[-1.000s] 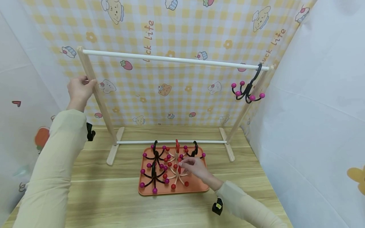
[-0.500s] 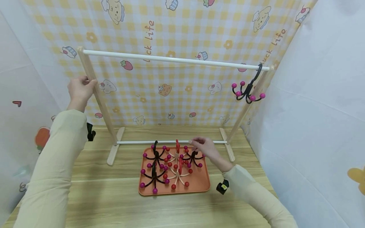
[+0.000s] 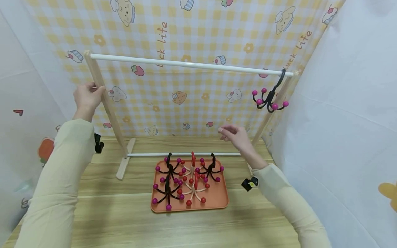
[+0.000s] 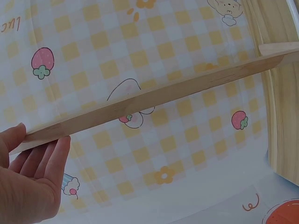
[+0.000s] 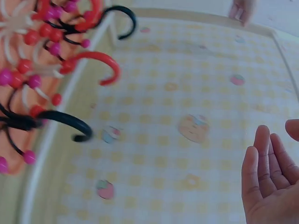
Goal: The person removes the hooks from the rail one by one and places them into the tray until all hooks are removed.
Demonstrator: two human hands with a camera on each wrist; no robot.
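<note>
left hand (image 3: 86,96) grips the rack post (image 3: 107,103); right hand (image 3: 236,136) hangs spread, holding nothing, above the tray (image 3: 217,203) mid-tabletop. the hooks (image 3: 186,181) look light, stiff; lift one by its curved top.

yellow checked cartoon backdrop (image 3: 192,103), plain white side walls (image 3: 350,103), light wooden tabletop (image 3: 124,220).

The wooden rack (image 3: 107,100) stands upright on the table, its white top rail (image 3: 192,64) level; one black hook with pink ball tips (image 3: 269,100) hangs at the rail's right end; more black and red-and-cream hooks (image 3: 186,179) lie tangled in the orange tray (image 3: 217,199) just before the rack's lower bar.
</note>
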